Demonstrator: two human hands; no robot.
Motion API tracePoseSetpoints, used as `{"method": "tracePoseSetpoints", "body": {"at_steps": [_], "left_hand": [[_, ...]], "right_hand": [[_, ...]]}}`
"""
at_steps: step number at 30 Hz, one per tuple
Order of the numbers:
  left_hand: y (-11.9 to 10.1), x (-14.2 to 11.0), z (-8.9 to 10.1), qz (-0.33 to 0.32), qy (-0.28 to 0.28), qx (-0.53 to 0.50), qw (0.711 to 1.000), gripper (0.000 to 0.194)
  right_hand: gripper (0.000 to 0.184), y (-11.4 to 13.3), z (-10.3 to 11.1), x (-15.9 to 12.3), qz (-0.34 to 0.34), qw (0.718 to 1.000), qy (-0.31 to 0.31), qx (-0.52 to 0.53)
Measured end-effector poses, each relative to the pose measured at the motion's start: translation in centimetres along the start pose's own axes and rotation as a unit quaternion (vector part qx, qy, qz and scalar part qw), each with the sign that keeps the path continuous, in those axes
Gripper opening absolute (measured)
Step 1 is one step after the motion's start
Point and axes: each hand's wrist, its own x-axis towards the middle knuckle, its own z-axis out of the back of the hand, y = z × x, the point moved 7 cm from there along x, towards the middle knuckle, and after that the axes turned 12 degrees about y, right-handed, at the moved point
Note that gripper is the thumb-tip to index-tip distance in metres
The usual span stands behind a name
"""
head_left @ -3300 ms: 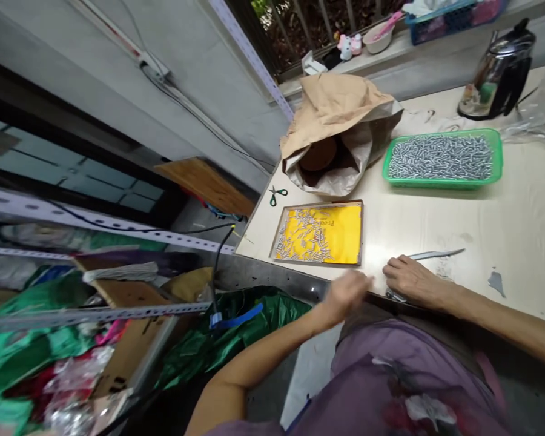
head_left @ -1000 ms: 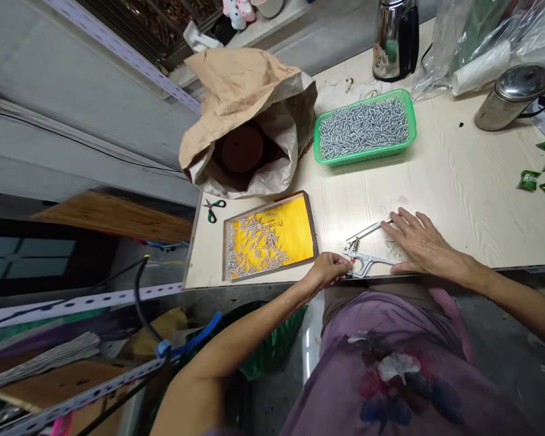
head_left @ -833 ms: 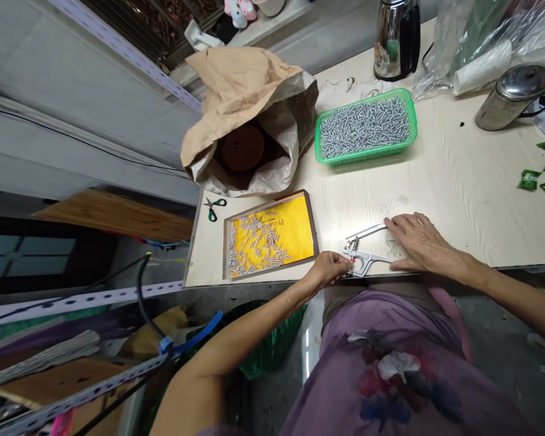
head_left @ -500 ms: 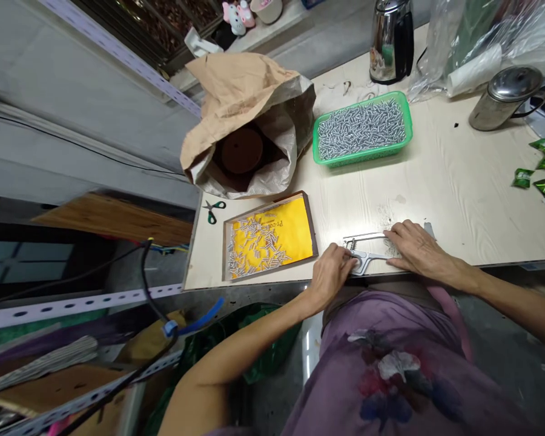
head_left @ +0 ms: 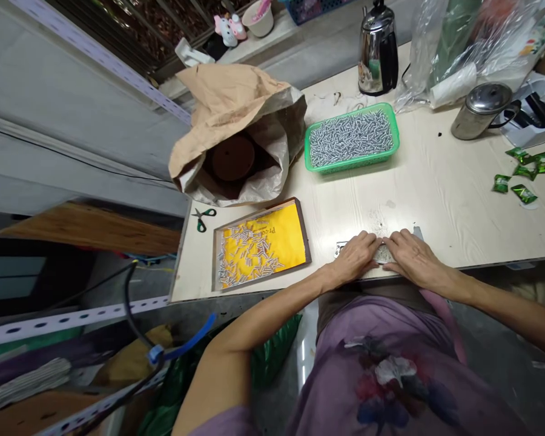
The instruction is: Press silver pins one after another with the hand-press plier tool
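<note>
Over the front edge of the table, my left hand [head_left: 355, 254] and my right hand [head_left: 409, 255] are close together, fingertips nearly meeting. Between them shows part of a flat silver metal fitting [head_left: 383, 254], its left end sticking out past my left hand. Both hands have curled fingers pressed on this fitting, and most of it is hidden under them. To the left lies a shallow tray [head_left: 306, 233] lined with yellow paper, with many small metal pins [head_left: 249, 251] scattered over its left side.
A green basket [head_left: 352, 163] full of similar metal pins stands behind my hands. Left of it is a large open paper sack [head_left: 229, 97]. Scissors [head_left: 203, 219] lie at the left corner. A kettle [head_left: 378, 51], a metal mug [head_left: 479, 112] and green wrapped sweets [head_left: 524, 194] sit further right.
My left hand has moved right along the metal fitting, from its left end to beside my right hand, and now covers much of it. The view has shifted slightly.
</note>
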Motion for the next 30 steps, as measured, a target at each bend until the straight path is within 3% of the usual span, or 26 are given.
{"method": "tracePoseSetpoints", "body": {"at_steps": [6,11,18,22,25,27,30], "left_hand": [[0.5,0.7,0.2,0.004,-0.020,-0.031,0.999,0.022],[1.2,1.2,0.5,0.005,-0.054,-0.054,0.997,0.034],[0.6,0.3,0.0,0.048,-0.133,-0.039,0.989,0.026],[-1.5,-2.8,-0.9,0.071,-0.215,-0.048,0.973,0.038],[-3.9,-6.4,-1.4,0.060,-0.256,-0.044,0.964,0.034],[-4.7,-8.9,-1.4,0.069,-0.285,-0.053,0.955,0.022],[-4.5,-12.1,-1.8,0.104,-0.291,-0.085,0.947,0.016]], "right_hand": [[0.008,-0.6,-0.4,0.8,0.019,0.999,-0.031,-0.004],[0.027,-1.4,-0.8,1.8,0.050,0.997,-0.059,0.021],[0.023,-2.3,-0.6,1.2,0.040,0.997,-0.052,0.035],[0.058,-3.0,0.5,1.0,0.073,0.996,-0.035,0.041],[0.042,-1.9,1.8,2.0,0.094,0.994,-0.042,0.032],[0.028,0.3,2.1,3.1,0.131,0.990,-0.036,0.026],[0.023,4.5,1.4,4.8,0.211,0.977,0.012,-0.002]]}}
